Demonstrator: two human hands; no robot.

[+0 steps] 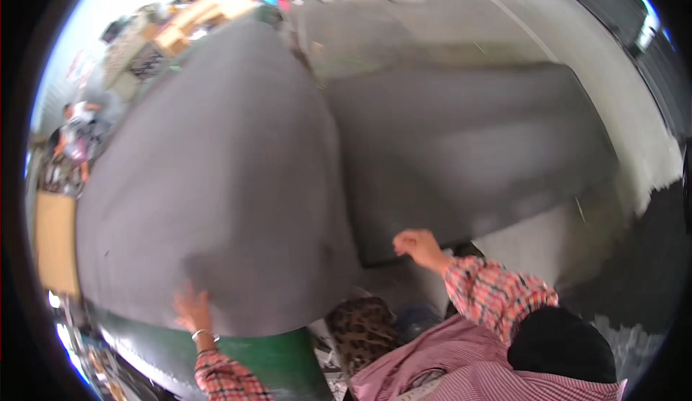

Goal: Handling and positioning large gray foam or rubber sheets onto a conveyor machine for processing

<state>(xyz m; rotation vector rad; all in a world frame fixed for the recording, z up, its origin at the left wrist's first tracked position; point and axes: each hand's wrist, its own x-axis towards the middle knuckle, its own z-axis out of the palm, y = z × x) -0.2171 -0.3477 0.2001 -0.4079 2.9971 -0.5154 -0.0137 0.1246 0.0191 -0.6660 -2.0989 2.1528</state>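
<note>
A large dark grey sheet [216,156] lies over a green table top [277,361], reaching close to the near edge. My left hand [193,309], a bracelet at its wrist, rests on the sheet's near edge with fingers spread. To the right, a second grey sheet [483,141] spreads out at the table's side, its near-left corner close to my right hand. That right hand [420,248] is curled closed just over this sheet's near edge. Blur hides whether anything is between its fingers. Both sleeves are checked orange and black.
Leopard-print cloth [362,329] shows between the table and my pink striped garment [447,361]. A tan board [56,242] stands at the far left, with a person [76,131] beyond it. Wooden boxes [209,15] and clutter line the back left. Grey floor [432,19] extends behind the second sheet.
</note>
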